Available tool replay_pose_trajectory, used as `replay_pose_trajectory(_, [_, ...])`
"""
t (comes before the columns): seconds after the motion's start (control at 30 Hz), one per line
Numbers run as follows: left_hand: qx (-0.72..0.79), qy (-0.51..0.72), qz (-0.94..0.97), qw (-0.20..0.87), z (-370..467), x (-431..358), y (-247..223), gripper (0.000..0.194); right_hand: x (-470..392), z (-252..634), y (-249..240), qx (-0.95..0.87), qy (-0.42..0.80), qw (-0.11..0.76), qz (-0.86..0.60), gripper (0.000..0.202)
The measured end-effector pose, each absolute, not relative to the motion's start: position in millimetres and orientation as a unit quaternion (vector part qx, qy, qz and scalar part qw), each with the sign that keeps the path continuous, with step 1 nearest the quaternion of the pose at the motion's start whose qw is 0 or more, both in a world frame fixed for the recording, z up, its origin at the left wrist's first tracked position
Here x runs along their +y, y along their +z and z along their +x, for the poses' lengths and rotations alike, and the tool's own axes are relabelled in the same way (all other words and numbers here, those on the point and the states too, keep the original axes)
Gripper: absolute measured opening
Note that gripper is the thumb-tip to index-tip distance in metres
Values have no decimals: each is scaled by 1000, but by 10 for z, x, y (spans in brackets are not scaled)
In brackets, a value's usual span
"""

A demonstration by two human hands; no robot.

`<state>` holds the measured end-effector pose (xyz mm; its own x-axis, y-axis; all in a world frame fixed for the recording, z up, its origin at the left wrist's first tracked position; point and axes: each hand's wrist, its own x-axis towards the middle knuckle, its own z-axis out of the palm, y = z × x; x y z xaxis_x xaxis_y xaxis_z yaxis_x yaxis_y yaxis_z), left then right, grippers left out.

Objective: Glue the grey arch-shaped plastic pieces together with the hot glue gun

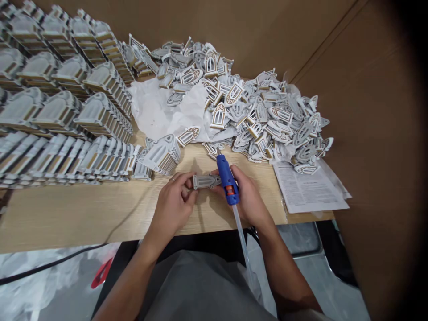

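Observation:
My left hand (176,203) pinches the left end of a small grey arch-shaped piece (204,181), held just above the wooden table. My right hand (249,196) grips a blue glue gun (226,178), its nozzle pointing away from me and a long clear glue stick (241,236) trailing from its back. The right fingers also reach the pointed end of the piece, partly hidden behind the gun. Beyond my left hand stands a short stack of similar grey and gold pieces (162,154).
Tall rows of stacked arch pieces (103,113) fill the left. A loose heap of small white and gold window-shaped pieces (254,111) lies at the back, partly on crumpled white paper (150,107). Printed sheets (304,191) lie at right. Cardboard walls (254,31) enclose the table (83,214).

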<state>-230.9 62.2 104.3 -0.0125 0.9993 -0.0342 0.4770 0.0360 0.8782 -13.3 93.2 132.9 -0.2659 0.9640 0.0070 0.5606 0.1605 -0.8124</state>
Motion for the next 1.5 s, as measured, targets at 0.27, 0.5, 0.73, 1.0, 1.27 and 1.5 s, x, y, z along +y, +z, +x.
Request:
replay_pose_trajectory(0.27, [617,360,581,388,-2305,620,1052,45,960,-133,1347,-731,357,256,-522,23])
replay_pose_trajectory(0.5, [618,362,576,394,-2315,610,1071,44,981,-117,1382,-738,366,241,-514,27])
replay_pose_trajectory(0.73, [624,353,579,388,-2322,613,1087,42,1002,-111,1405,-739,368,237,-512,23])
replay_pose_trajectory(1.0, [637,359,579,360,-2307,599,1092,34,984,151,1497,-735,331,258,-533,23])
replay_pose_trajectory(1.27, [648,347,603,311,-2285,562,1141,35,867,484,1499,-710,278,246,-599,17])
replay_pose_trajectory(1.5, [659,327,623,268,-2275,561,1191,33,830,462,1488,-709,294,243,-593,18])
